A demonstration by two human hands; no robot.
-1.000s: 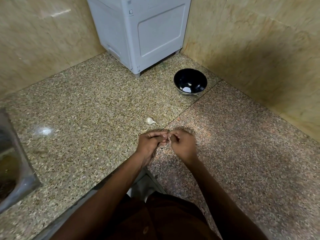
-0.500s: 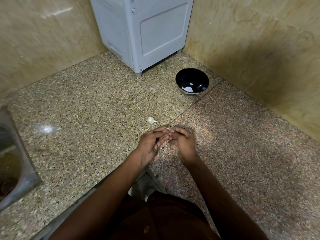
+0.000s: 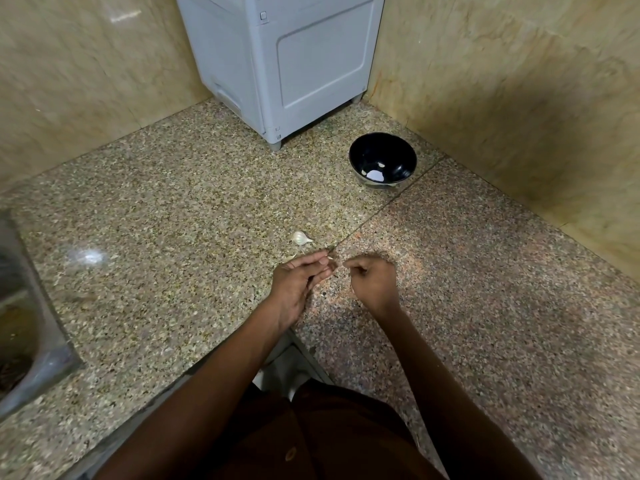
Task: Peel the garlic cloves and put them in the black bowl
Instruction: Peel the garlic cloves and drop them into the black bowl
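At far left, a steel sink (image 3: 24, 306) is set into the speckled granite tabletop (image 3: 156, 209). Near centre, one unpeeled white garlic clove (image 3: 300, 238) lies on the tabletop. Just below it, the left hand (image 3: 299, 280) pinches a small pale piece at its fingertips; whether clove or skin cannot be told. The right hand (image 3: 372, 277) is curled; its contents cannot be told. Further right, behind, the glossy black bowl (image 3: 398, 148) holds pale pieces.

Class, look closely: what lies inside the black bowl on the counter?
Inside the black bowl lie a few small pale pieces, probably peeled garlic. A bright glare patch covers part of the bottom, so their number is unclear.
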